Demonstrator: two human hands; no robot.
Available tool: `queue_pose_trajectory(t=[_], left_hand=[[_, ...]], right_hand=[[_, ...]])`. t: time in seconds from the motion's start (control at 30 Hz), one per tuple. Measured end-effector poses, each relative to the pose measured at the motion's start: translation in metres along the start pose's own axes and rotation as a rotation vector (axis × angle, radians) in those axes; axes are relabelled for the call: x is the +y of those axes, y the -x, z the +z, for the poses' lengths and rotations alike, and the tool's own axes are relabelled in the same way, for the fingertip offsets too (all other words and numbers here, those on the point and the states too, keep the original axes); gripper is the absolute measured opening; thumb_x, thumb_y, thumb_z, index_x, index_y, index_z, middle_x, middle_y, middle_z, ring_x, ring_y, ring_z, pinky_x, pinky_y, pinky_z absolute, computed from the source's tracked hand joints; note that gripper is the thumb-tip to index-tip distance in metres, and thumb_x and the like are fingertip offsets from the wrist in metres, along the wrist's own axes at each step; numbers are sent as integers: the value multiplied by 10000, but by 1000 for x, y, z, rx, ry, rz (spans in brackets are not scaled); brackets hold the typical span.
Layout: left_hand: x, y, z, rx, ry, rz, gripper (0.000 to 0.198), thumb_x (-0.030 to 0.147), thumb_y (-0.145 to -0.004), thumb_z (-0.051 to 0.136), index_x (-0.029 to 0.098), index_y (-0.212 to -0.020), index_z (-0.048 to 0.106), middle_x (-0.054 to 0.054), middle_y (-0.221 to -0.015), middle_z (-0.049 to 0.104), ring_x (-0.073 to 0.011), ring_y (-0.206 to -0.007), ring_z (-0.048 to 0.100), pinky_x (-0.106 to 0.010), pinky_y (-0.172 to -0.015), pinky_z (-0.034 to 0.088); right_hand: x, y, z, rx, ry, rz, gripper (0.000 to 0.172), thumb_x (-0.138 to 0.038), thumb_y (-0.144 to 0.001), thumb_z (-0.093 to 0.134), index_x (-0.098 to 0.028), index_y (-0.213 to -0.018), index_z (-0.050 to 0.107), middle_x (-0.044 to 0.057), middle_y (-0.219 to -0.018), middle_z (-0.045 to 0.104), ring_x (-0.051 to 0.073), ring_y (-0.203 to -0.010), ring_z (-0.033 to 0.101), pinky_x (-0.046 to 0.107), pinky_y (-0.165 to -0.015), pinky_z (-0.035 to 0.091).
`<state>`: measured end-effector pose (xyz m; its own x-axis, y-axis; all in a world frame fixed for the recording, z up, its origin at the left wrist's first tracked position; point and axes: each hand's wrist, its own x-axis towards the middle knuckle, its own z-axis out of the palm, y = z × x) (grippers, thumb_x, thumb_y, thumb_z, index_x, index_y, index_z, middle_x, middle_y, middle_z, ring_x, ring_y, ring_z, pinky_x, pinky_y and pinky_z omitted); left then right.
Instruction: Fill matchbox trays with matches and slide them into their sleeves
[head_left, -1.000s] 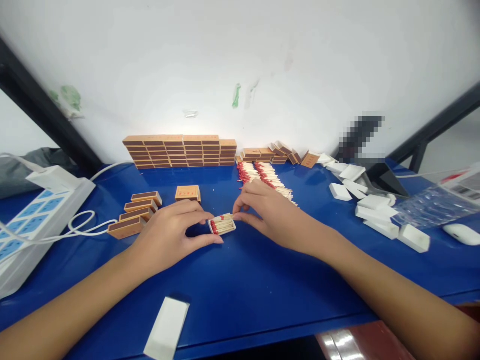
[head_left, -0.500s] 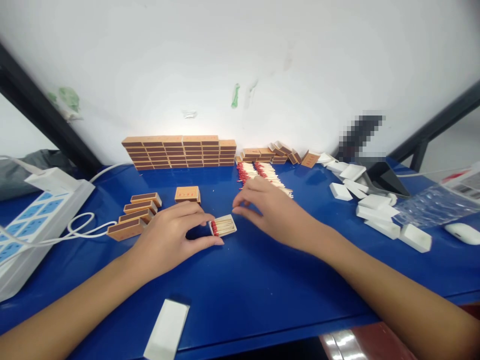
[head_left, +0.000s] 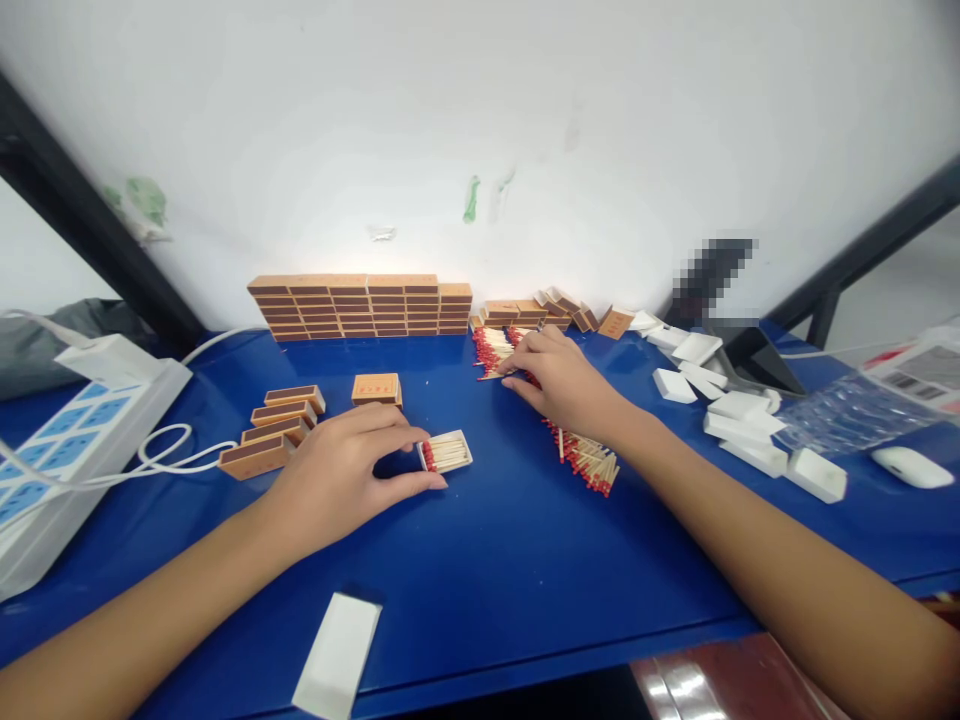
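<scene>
A small white matchbox tray (head_left: 448,452) with red-headed matches inside lies in front of me. My left hand (head_left: 352,465) holds its left end between thumb and fingers. My right hand (head_left: 559,375) is over the loose matches (head_left: 491,347), its bent fingertips at the pile's edge and the thumb a little apart from them. No match shows clearly between those fingers. More loose matches (head_left: 589,465) lie beneath and beside the right wrist, heads toward me. An orange matchbox (head_left: 376,388) lies just beyond my left hand.
Stacked matchboxes (head_left: 345,305) stand along the wall. Several matchboxes (head_left: 281,420) line up at left, near a power strip (head_left: 82,430) and white cables. White trays (head_left: 746,425) are scattered at right, beside a white mouse (head_left: 913,467). One white tray (head_left: 337,655) lies near the front edge.
My right hand has moved away from the tray, right and back to the loose matches, uncovering the matches by its wrist. My left hand stays at the tray.
</scene>
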<state>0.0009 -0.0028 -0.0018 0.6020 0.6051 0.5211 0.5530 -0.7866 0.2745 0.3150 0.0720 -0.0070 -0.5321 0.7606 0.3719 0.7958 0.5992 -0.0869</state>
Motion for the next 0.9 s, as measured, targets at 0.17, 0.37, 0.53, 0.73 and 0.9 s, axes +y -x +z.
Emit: queue_pose_trajectory(t=[0.17,0.37,0.53,0.73,0.9], left_hand=[[-1,0,0,-1,-4,-5,319,439,-884,852,183,-1068,803,-26,-919,735,-201,-864,737,-321,-813,599],[0,-1,1,-3,-2,-6,319,450,-891,844,187,-1066,799,-26,-925,737,-200,-873,735,-317,-811,596],[0,-1,0,-3,-4,-8,321,438,-883,855,179,-1065,803,-28,-926,738,-202,-871,740,-322,-809,600],[0,0,0,-9,0,-22,312,436,-881,858,188,-1063,809,-22,-919,740,-201,-867,742,-328,-814,607],[-1,0,1,-8,8,-20,313,443,-884,855,191,-1062,808,-22,-917,742,-202,-865,742,-325,-812,604]], right_hand=[[-3,-2,1,1,-29,1,178,-222,-1015,622,-189,-1064,790,134,-1049,691,291,-998,517,430,-871,423],[-7,-2,1,12,-71,-15,191,-228,-1018,615,-185,-1040,800,131,-1029,682,285,-979,537,450,-893,452],[-13,-1,-1,42,-74,-57,202,-221,-1014,612,-187,-1032,811,129,-991,680,284,-960,561,465,-901,472],[-14,0,-1,41,-114,-76,164,-205,-984,649,-207,-1005,812,110,-944,690,287,-962,579,475,-906,478],[-13,-1,1,35,-140,-78,128,-188,-969,665,-212,-956,790,103,-945,699,288,-971,592,474,-908,482]])
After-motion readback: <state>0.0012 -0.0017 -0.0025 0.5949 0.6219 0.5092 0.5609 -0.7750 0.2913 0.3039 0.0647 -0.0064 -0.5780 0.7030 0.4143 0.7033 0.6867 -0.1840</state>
